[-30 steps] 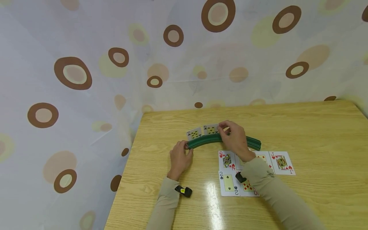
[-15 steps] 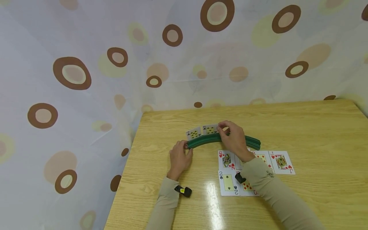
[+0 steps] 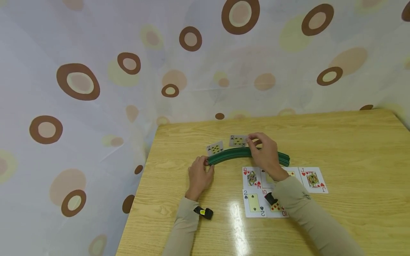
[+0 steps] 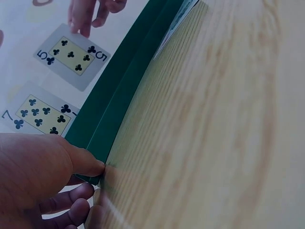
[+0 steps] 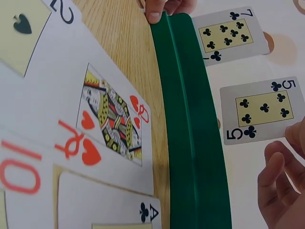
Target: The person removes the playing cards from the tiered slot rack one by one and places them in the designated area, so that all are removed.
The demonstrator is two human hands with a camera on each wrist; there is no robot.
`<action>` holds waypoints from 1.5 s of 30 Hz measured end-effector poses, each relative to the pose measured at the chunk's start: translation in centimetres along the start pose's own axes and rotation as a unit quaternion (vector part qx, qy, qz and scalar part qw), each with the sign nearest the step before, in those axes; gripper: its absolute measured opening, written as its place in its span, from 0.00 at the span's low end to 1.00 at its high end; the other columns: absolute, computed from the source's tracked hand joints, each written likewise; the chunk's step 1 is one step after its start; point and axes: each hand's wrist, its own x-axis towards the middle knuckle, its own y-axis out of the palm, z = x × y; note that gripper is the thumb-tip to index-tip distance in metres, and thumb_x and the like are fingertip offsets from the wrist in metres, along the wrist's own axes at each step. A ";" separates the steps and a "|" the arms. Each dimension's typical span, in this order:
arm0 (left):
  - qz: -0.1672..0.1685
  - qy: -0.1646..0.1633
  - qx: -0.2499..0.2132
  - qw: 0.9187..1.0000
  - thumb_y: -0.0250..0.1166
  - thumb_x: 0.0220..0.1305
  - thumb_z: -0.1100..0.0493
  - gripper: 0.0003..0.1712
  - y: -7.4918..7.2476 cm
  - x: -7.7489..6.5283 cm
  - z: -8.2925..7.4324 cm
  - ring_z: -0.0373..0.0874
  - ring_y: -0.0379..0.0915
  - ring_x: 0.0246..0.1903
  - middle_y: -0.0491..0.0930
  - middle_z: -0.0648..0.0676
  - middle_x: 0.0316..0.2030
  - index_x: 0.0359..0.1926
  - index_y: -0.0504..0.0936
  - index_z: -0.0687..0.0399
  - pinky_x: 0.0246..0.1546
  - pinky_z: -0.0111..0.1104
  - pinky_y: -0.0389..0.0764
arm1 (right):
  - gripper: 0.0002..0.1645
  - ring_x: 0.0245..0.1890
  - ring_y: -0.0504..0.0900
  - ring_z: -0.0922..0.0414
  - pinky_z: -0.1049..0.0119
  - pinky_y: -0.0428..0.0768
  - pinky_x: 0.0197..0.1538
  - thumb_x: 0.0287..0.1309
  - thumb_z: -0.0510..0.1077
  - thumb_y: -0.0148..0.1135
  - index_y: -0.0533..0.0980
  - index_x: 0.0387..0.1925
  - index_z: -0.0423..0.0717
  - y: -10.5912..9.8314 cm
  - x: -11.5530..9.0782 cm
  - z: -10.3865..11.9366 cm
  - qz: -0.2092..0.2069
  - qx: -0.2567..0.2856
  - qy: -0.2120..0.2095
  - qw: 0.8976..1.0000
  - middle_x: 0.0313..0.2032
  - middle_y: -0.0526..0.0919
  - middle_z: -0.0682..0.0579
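Observation:
A curved green card holder [image 3: 230, 154] lies on the table. My left hand [image 3: 199, 176] pinches its left end between thumb and fingers. The seven of clubs [image 3: 215, 148] stands in the holder near that end. My right hand [image 3: 265, 153] pinches the five of clubs [image 3: 237, 141] by its right edge. In the right wrist view this five of clubs [image 5: 262, 109] is held just apart from the holder [image 5: 186, 95], face toward me. The right hand hides part of the holder in the head view.
Face-up cards lie in two rows nearer me: queen of hearts [image 3: 251, 177], jack of hearts [image 3: 313, 180], two of spades [image 3: 254, 203] and ten of diamonds [image 3: 276, 209] among them. An ace of clubs [image 5: 114, 205] shows in the right wrist view. A patterned curtain [image 3: 198, 64] hangs behind the wooden table [image 3: 362, 149].
My right hand has moved up and slightly right with the five of clubs, widening its distance from the seven. The left hand stays on the holder's end.

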 end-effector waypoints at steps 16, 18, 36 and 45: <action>-0.010 0.011 0.004 1.000 0.71 0.73 0.58 0.15 0.4 0.0 0.4 0.47 0.75 0.36 0.84 0.54 0.40 0.56 0.85 0.58 0.45 0.44 0.69 | 0.13 0.45 0.85 0.50 0.83 0.71 0.37 0.78 0.41 0.64 0.84 0.55 0.36 -2.8 -1.3 -1.7 -0.051 -0.002 -0.016 0.999 0.48 0.90 0.38; -0.010 0.011 0.002 1.000 0.71 0.73 0.58 0.15 0.4 -0.1 0.4 0.47 0.75 0.36 0.84 0.54 0.40 0.56 0.85 0.58 0.45 0.44 0.69 | 0.13 0.44 0.82 0.58 0.83 0.71 0.38 0.78 0.42 0.64 0.84 0.55 0.37 -3.1 -1.7 -1.8 -0.052 -0.001 -0.009 0.999 0.47 0.90 0.38; -0.005 0.008 0.001 1.000 0.71 0.73 0.57 0.15 0.4 0.1 0.4 0.48 0.76 0.36 0.84 0.54 0.41 0.56 0.85 0.58 0.45 0.45 0.70 | 0.14 0.40 0.75 0.80 0.82 0.74 0.38 0.78 0.42 0.65 0.84 0.56 0.39 -5.2 -5.1 -2.6 -0.051 0.008 0.033 0.998 0.45 0.90 0.40; -0.002 0.005 0.000 1.000 0.70 0.73 0.57 0.16 0.3 0.0 0.3 0.48 0.75 0.36 0.84 0.55 0.41 0.57 0.85 0.59 0.45 0.46 0.70 | 0.11 0.42 0.75 0.80 0.83 0.72 0.37 0.76 0.40 0.66 0.85 0.54 0.40 -6.8 -7.2 -3.4 -0.076 -0.001 0.034 0.997 0.43 0.89 0.42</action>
